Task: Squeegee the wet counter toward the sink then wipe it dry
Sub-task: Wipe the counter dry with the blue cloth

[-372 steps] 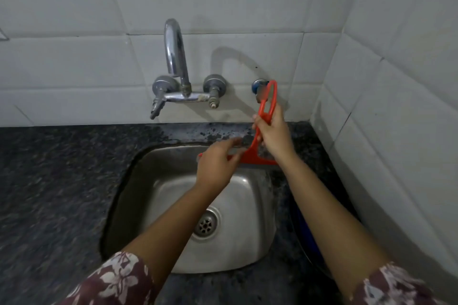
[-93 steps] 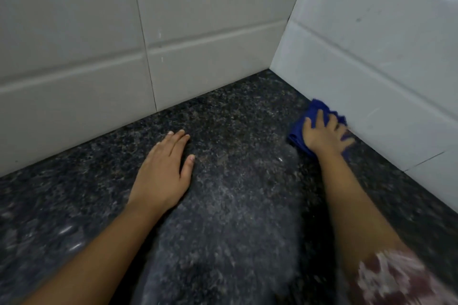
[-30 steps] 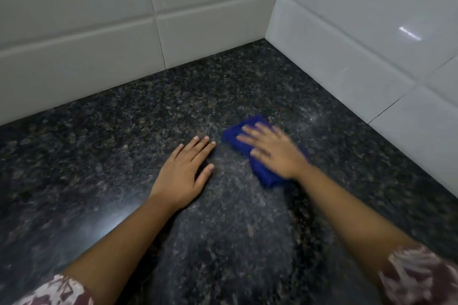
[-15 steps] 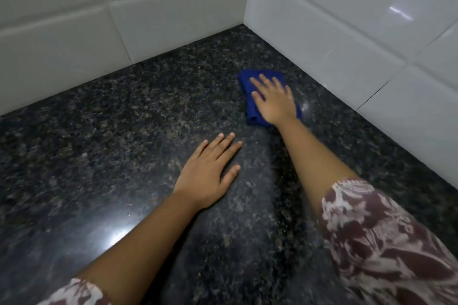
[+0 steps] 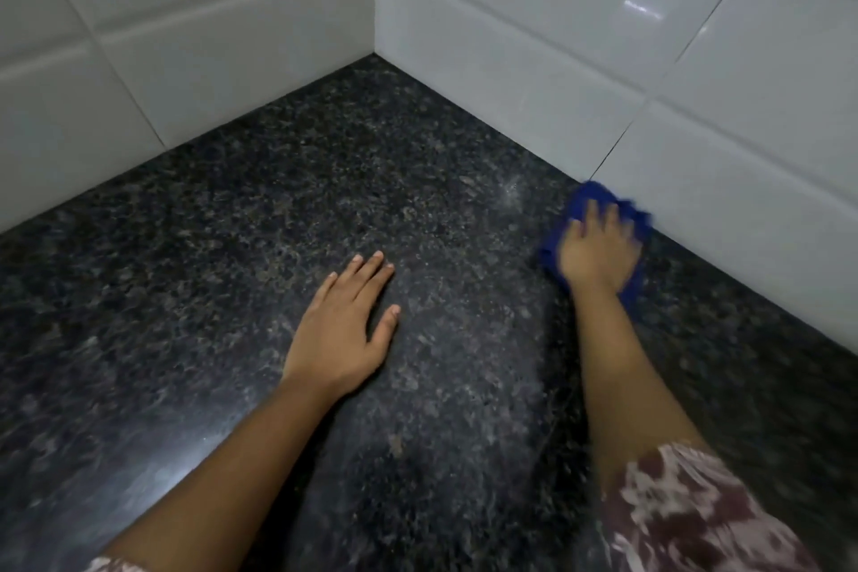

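A dark speckled granite counter (image 5: 288, 209) fills the view and meets white tiled walls in a corner. My right hand (image 5: 596, 251) presses flat on a blue cloth (image 5: 592, 195) at the foot of the right wall. The cloth shows around my fingers and is slightly blurred. My left hand (image 5: 346, 330) lies palm down on the counter, fingers together, holding nothing. The squeegee and the sink are out of view.
White tiled walls (image 5: 534, 28) rise at the back and along the right side and join at a corner (image 5: 373, 53). A pale glare patch (image 5: 167, 474) sits on the counter near my left forearm.
My right hand has slid the blue cloth from the counter's middle out to the base of the right wall. My left hand has stayed flat on the counter.
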